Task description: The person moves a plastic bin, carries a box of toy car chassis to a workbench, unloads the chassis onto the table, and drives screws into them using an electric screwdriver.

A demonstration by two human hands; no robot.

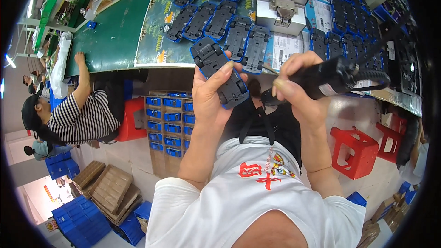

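My left hand [212, 93] is closed around a toy car [212, 59], thumb across its underside. The car is held bottom up, showing a black chassis with wheels and a blue rim. My right hand [305, 96] grips a black electric screwdriver [321, 79], whose narrow nose points left toward the car but stays apart from it. Thumb and forefinger of that hand come close together beside the tool; anything tiny between them is too blurred to make out. Beyond the left hand, several more toy cars [236, 36] lie wheels up on a printed sheet [154, 32] on the bench.
A white block with a metal fixture [285, 9] stands on the green bench [110, 27]. More upturned cars [344, 16] fill its right side. Below left is a carton of blue cars [172, 117]. Red stools [353, 151] stand right; a person in stripes [82, 115] sits left.
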